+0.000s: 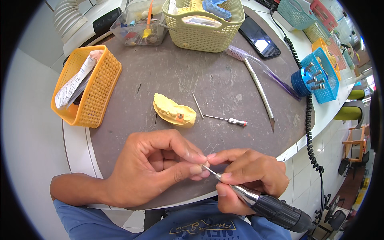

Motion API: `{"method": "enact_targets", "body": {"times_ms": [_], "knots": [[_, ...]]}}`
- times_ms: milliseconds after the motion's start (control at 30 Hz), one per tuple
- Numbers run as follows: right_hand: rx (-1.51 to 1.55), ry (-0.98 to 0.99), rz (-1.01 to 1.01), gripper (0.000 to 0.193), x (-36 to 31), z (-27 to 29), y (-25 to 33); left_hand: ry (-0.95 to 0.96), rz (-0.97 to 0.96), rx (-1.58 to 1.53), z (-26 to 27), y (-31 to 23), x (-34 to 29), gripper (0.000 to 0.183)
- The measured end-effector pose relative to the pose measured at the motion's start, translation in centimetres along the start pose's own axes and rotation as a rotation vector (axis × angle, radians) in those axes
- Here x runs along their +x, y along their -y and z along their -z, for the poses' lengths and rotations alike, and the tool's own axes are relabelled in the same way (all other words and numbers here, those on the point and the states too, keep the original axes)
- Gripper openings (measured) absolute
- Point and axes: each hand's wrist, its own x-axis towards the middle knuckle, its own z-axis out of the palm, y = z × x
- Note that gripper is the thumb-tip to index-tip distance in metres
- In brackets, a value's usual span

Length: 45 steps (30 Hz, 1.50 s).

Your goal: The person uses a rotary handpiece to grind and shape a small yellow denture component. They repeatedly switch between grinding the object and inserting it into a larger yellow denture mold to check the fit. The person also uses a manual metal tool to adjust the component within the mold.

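Observation:
In my right hand [256, 172] is a black and silver rotary handpiece [280, 210], its thin bit pointing up and left. My left hand [156, 166] is closed in a pinch at the bit's tip; what its fingertips hold is too small and covered to make out. My right forefinger reaches close to the left fingertips. Beyond my hands lies a yellow dental model [170, 110] of teeth, with a small metal-ringed hole near its right end. Beside it are a thin metal pin [197, 105] and a small screwdriver [230, 120].
A knife [259, 86] and a purple-handled brush [268, 70] lie on the right. Behind stand a green basket [196, 36], a clear tray [138, 38] and a phone [260, 38]. An orange basket [98, 90] is left; a blue bur holder [302, 82] and coiled cord [309, 132] are right.

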Motion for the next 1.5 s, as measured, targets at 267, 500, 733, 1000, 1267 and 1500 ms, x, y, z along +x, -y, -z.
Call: {"method": "enact_targets", "body": {"times_ms": [267, 500, 733, 1000, 1267, 1500], "knots": [[-0.014, 0.006, -0.061, 0.027, -0.1, 0.0, 0.5, -0.033, 0.033, 0.058, -0.4, -0.3, 0.1, 0.017], [-0.017, -0.012, -0.038, 0.028, -0.1, -0.3, -0.1, -0.051, 0.062, 0.035, -0.5, -0.3, 0.0, 0.016], [-0.056, -0.012, 0.006, 0.023, 0.1, -0.2, -0.1, -0.038, 0.092, 0.073, -0.6, -0.7, 0.1, 0.016], [-0.023, -0.009, 0.012, 0.022, 0.2, -0.1, -0.2, -0.014, 0.091, 0.072, -0.3, -0.8, 0.1, 0.015], [-0.016, 0.019, -0.005, 0.022, 0.4, -0.1, -0.1, 0.018, 0.087, 0.031, 0.2, -0.5, 0.0, 0.014], [0.012, -0.011, -0.07, 0.023, 0.3, -0.1, 0.5, 0.057, 0.117, 0.021, 0.4, -0.8, 0.2, 0.013]]}}
